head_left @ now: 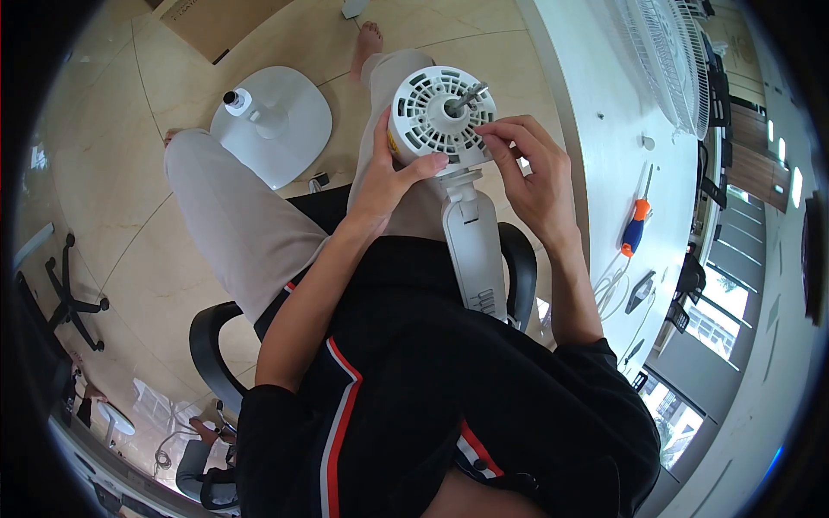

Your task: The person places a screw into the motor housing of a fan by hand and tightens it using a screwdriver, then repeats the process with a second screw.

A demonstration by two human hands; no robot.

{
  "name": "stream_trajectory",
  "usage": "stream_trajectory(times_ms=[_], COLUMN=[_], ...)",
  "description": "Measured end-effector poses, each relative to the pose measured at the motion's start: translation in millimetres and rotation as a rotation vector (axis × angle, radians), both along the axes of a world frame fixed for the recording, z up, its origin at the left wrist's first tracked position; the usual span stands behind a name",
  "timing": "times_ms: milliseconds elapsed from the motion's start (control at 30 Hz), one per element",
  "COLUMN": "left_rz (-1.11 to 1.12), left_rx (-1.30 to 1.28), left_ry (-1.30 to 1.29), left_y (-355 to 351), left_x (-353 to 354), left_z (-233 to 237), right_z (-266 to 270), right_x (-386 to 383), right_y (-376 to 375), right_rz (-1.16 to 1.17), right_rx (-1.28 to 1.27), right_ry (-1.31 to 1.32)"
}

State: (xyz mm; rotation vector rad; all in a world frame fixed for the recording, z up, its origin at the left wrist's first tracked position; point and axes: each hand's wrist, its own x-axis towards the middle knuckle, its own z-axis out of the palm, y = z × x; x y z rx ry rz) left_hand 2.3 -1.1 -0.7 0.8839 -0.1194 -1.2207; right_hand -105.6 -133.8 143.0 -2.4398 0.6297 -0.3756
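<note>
A white fan motor housing (427,131) with a slotted round front faces up over my lap, its metal shaft (471,93) sticking out of the centre. My left hand (393,177) is wrapped around the housing's left side, thumb on the front rim. At the right edge of the slotted face, my right hand (534,164) has thumb and forefinger brought together; anything between them is too small to make out. Below the housing, the fan's white neck (471,237) runs down toward my waist, its lower end against my shirt.
On the white table (596,147) to my right lie an orange and blue screwdriver (635,226), a white cable (611,289) and a wire fan grille (669,69). A white fan base (302,104) stands on the floor by my leg. Beyond it sits a cardboard box (216,24).
</note>
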Motion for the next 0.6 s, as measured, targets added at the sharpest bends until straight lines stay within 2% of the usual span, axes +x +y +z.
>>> stream_trajectory(times_ms=[367, 600], left_rz=[-0.007, 0.001], left_rx=[0.004, 0.002], left_ry=[-0.005, -0.003], left_y=[0.7, 0.9], left_x=[0.5, 0.2], left_z=[2.1, 1.7], right_z=[3.4, -2.3], right_x=[0.1, 3.5], right_y=[3.7, 2.6], right_rz=[-0.045, -0.019], right_rx=[0.081, 0.040], right_ry=[-0.007, -0.039])
